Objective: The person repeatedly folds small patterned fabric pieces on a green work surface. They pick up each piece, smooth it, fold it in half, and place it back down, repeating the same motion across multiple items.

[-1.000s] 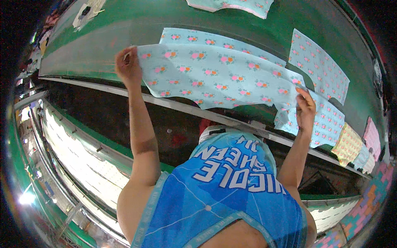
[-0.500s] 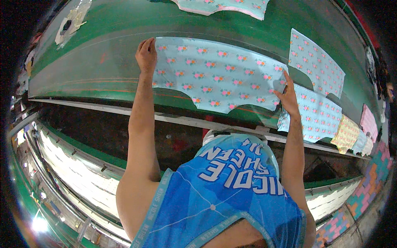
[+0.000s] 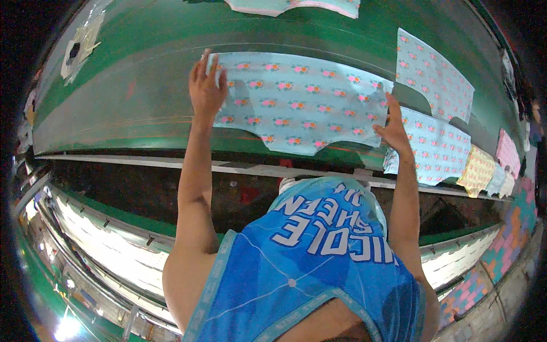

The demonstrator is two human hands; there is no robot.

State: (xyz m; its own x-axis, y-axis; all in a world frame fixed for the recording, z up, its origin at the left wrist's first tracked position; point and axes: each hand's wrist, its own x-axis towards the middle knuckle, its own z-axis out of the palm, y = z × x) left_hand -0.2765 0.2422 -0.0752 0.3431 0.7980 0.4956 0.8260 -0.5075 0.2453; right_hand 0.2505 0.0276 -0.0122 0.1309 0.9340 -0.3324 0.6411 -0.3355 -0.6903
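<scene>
A light blue cut fabric piece (image 3: pixel 307 100) with pink and orange flowers lies flat before me on the green table (image 3: pixel 142 108). Two curved notches shape its near edge. My left hand (image 3: pixel 208 88) rests at the far left corner and left edge of the piece, fingers stretched out and apart. At the right edge, my right hand (image 3: pixel 395 128) has its thumb spread from the fingers and touches the cloth. Just right of that hand lies a stack of similar blue floral pieces (image 3: pixel 436 145).
Another floral piece (image 3: pixel 436 74) lies beyond the stack. Yellow (image 3: pixel 477 171) and pink (image 3: pixel 507 153) fabric pieces are farther right. Part of a pale piece (image 3: pixel 273 5) shows at the far edge. Clear plastic with a dark item (image 3: pixel 80 54) lies far left. A metal rail (image 3: pixel 142 165) borders the table's near side.
My left hand has gone from pinching the far left corner to lying with fingers spread along the edge. My right hand stays at the right edge. The whole view has shifted slightly.
</scene>
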